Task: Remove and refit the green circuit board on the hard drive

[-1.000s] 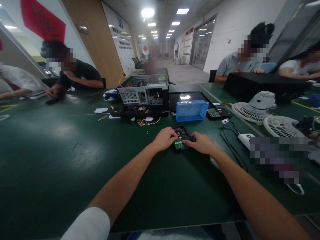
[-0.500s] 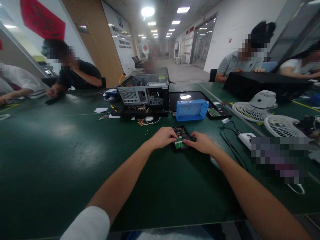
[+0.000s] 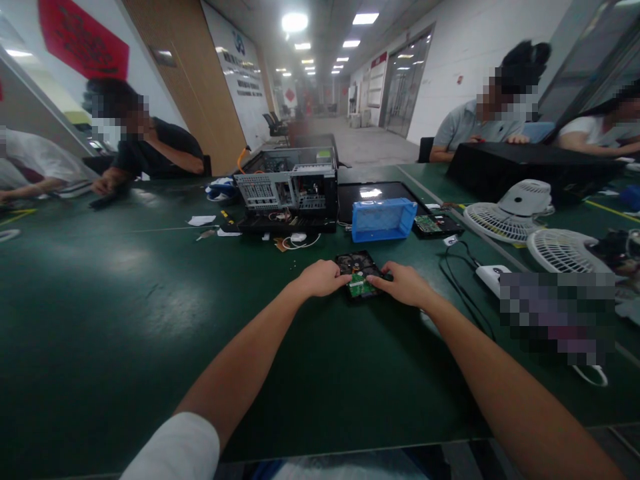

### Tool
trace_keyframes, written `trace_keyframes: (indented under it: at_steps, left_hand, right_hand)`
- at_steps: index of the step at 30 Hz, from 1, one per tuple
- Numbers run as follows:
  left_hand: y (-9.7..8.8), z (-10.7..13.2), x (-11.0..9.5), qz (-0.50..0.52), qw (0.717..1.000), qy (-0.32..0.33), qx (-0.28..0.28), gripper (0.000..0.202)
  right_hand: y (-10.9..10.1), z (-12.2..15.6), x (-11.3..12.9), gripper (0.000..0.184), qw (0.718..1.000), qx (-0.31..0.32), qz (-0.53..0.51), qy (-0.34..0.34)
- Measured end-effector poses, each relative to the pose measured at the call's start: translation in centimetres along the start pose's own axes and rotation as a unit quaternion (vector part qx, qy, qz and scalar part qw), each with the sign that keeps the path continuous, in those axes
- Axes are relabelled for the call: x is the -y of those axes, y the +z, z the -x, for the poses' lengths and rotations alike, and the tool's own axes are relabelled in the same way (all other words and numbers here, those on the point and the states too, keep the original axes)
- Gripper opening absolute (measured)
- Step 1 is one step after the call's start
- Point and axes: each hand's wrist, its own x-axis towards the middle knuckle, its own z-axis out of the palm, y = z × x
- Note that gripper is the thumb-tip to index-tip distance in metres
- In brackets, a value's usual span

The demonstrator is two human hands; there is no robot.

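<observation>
A hard drive (image 3: 361,263) with a dark body and a green circuit board (image 3: 359,287) lies low over the table in front of me. My left hand (image 3: 323,277) is closed on its left edge, the thumb resting by the board. On the opposite side, my right hand (image 3: 403,283) grips the right edge, its thumb reaching over the board's corner. The fingers under the drive are hidden. Just beyond it stands a blue plastic bin (image 3: 384,220), tipped on its side with its opening towards me.
An opened computer case (image 3: 287,190) stands at the back, left of a flat black panel (image 3: 375,191). Another drive with a green board (image 3: 434,225) lies right of the bin. Fan parts (image 3: 500,220) and a white power strip (image 3: 494,277) are on the right. Several people sit around the table.
My left hand has shifted slightly left, from over the drive to its left edge, uncovering more of it. My right hand stays nearly in place.
</observation>
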Motion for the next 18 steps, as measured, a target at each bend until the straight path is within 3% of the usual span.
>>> trace_keyframes:
  at_steps: [7, 18]
  left_hand:
    - [-0.11, 0.08, -0.33, 0.043, 0.998, -0.032, 0.026, 0.055]
    - [0.53, -0.37, -0.03, 0.068, 0.997, -0.013, 0.036, 0.052]
  right_hand:
    - [-0.12, -0.24, -0.46, 0.060, 1.000, 0.006, -0.015, -0.002]
    - [0.01, -0.33, -0.69, 0.056, 1.000, 0.009, -0.020, -0.006]
